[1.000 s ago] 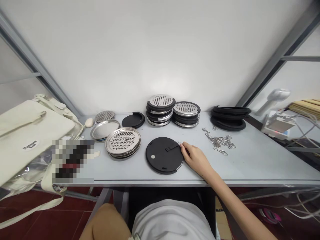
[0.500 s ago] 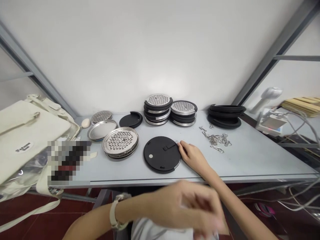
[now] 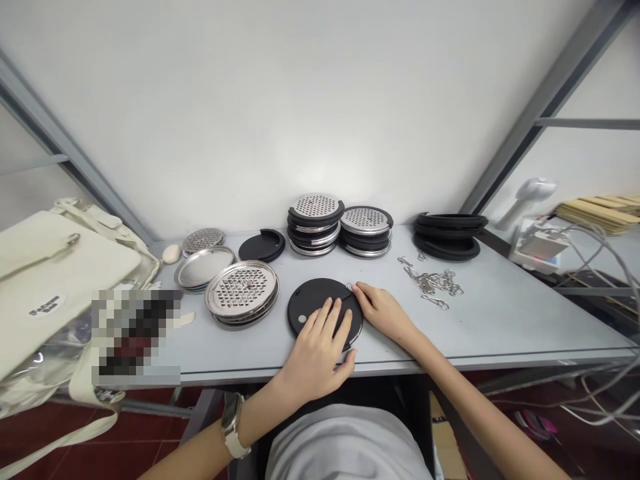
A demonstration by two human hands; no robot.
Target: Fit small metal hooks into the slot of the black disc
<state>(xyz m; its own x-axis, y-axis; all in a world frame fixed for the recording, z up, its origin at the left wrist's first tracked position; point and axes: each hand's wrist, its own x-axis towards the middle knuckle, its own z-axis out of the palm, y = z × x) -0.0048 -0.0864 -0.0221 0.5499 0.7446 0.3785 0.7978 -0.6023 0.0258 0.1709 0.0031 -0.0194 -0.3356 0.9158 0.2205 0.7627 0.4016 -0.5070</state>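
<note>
A round black disc [image 3: 313,293] lies near the table's front edge, one pale round spot showing on its face. Across its lower part rests my left hand [image 3: 323,343], flat with the fingers spread; the middle of the disc is hidden beneath it. At the disc's right edge, my right hand [image 3: 383,310] pinches a thin metal wire hook [image 3: 349,287], whose small loop sticks out past the fingertips. Right of that hand lies a loose pile of metal hooks [image 3: 437,283]. To the left is a stack of perforated metal grater plates [image 3: 243,290].
Two stacks of black-rimmed grater discs [image 3: 316,208] [image 3: 367,220] stand by the wall, with black rings [image 3: 447,247] to their right. A black disc [image 3: 260,248], metal plates [image 3: 205,267] and a cream bag [image 3: 65,267] are leftward. Cables [image 3: 600,287] hang at right.
My left hand has moved from in front of the table up onto the black disc and now lies flat on it. My right hand stays at the disc's right edge.
</note>
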